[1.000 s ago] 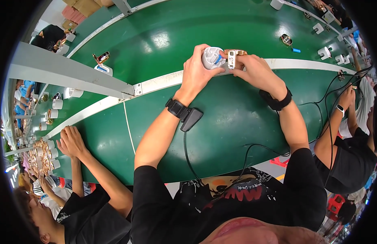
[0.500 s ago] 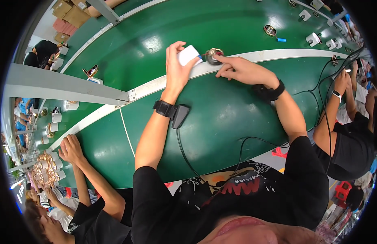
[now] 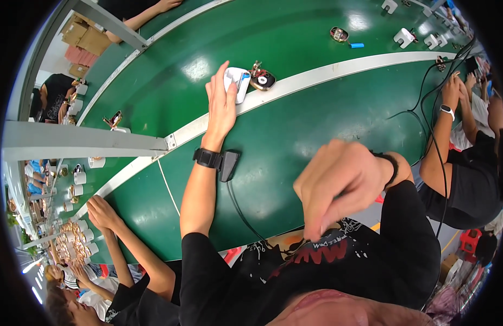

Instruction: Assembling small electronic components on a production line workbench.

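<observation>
Since the earlier moment, in the head view, the right hand has been drawn back toward the body; its fingers are curled, and whether anything is held inside cannot be told; by the left hand, partly open, the white case is held between thumb and fingers; just right of that hand, the dark oval part is seen beside the case.

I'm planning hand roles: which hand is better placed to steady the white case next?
Left, I'd judge. The left hand has its fingers and thumb around the white case. The right hand is curled, nearer the chest, well apart from the case.
</observation>
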A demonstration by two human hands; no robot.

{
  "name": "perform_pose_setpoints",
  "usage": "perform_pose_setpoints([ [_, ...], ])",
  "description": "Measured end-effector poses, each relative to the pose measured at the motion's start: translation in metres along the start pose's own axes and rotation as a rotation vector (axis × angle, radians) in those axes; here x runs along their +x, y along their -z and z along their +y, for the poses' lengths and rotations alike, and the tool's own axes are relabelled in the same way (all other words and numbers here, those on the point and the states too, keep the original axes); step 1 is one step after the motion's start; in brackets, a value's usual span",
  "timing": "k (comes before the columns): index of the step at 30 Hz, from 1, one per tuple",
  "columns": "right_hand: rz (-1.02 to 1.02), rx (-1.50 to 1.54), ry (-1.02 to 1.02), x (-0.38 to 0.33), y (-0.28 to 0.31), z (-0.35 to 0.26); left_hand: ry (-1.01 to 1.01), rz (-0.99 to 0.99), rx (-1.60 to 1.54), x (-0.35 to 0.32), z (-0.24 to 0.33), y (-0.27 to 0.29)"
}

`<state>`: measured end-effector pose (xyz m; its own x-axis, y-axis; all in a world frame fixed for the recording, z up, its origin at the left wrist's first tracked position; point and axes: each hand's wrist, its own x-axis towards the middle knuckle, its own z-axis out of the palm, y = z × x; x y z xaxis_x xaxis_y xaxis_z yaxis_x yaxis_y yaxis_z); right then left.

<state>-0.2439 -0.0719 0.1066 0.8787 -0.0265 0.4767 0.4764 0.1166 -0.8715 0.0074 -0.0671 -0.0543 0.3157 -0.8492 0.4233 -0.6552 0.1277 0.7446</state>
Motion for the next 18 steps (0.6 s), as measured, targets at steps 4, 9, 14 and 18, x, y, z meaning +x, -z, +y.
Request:
perform_pose_setpoints([
  [4,-0.006,0.005,0.021,-0.003,0.001,-0.005,-0.035,-0.066,0.015,-0.002,-0.005,0.001],
  [9,0.244,-0.320,0.061,-0.018,0.021,-0.019,0.012,-0.018,-0.176,-0.003,-0.014,-0.004],
  [14,0.530,-0.503,-0.138,-0.063,0.061,-0.049,0.056,0.043,-0.225,-0.005,-0.018,-0.002],
  [18,-0.063,0.217,0.174,-0.125,0.093,-0.090,0.044,0.008,-0.182,0.005,-0.011,-0.011],
])
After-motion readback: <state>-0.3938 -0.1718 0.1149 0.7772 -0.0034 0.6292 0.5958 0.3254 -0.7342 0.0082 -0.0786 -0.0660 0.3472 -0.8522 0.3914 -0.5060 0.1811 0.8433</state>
